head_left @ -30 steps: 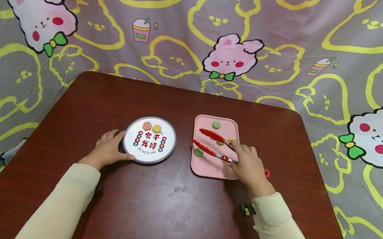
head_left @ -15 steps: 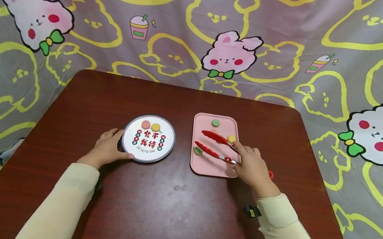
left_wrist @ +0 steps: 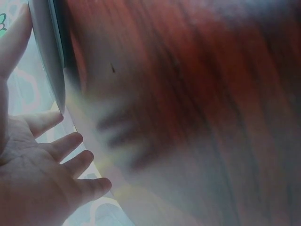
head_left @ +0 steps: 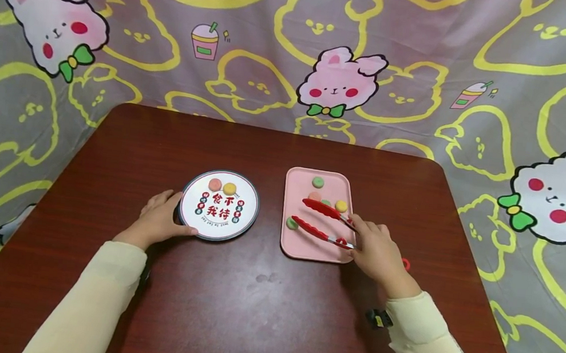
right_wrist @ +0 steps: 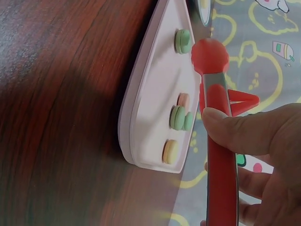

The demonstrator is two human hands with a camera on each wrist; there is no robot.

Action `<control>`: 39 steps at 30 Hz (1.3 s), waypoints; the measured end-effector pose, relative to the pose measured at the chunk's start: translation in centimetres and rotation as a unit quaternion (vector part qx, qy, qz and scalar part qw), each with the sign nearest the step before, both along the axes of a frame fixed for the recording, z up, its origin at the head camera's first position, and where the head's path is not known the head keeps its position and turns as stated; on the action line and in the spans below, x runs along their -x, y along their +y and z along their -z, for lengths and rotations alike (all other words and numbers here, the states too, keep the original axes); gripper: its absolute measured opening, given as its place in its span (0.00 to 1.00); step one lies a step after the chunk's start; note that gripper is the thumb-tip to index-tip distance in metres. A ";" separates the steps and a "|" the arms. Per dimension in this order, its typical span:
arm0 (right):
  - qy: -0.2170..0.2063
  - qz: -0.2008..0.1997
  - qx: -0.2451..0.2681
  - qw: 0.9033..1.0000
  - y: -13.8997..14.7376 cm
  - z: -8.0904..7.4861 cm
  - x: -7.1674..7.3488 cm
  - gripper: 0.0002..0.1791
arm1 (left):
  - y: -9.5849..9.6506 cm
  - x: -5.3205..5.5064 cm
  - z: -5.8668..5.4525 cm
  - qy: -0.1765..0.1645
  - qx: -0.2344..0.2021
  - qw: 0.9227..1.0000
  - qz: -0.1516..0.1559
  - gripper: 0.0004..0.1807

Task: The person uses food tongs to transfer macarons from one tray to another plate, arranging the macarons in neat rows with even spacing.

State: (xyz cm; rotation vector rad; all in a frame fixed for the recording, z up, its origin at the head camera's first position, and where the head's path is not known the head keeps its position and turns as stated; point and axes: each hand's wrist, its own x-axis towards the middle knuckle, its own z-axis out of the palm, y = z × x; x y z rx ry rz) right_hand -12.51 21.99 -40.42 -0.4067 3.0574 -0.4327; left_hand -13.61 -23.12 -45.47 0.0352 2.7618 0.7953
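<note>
My left hand (head_left: 158, 220) rests at the left edge of a round white plate (head_left: 191, 216) with red lettering. The thumb touches the near rim; in the left wrist view the fingers (left_wrist: 70, 141) are spread and straight, the index fingertip at the plate's edge. A pink macaron (head_left: 215, 184) and a yellow macaron (head_left: 229, 189) sit on the plate. My right hand (head_left: 378, 254) holds red-tipped metal tongs (head_left: 321, 207) over the pink tray (head_left: 311, 248). Their arms stand apart with nothing between them. Several macarons lie on the tray, including a green macaron (right_wrist: 182, 41) and a yellow macaron (right_wrist: 170, 151).
Both plate and tray stand on a dark red-brown wooden table (head_left: 227, 309), tray to the right of the plate. Behind the table hangs a patterned curtain (head_left: 256, 35). A small black strap (head_left: 378, 319) shows at the right wrist.
The right hand has drawn the tongs a little to the right and nearer over the tray, uncovering the pink macaron there. The left hand stays at the plate.
</note>
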 end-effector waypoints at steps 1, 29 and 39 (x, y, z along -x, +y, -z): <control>0.002 -0.002 0.000 1.000 0.1 0.0 0.0 0.38 | 0.0 0.0 0.0 0.000 0.000 1.000 0.000 0.58; -0.039 -0.049 -0.002 0.998 2.0 -0.5 -0.1 0.42 | -0.1 0.0 0.2 0.010 0.002 1.000 0.003 0.57; -0.058 -0.073 0.000 0.996 2.6 -0.3 0.5 0.44 | 0.0 0.2 -0.1 0.000 0.000 1.000 0.000 0.58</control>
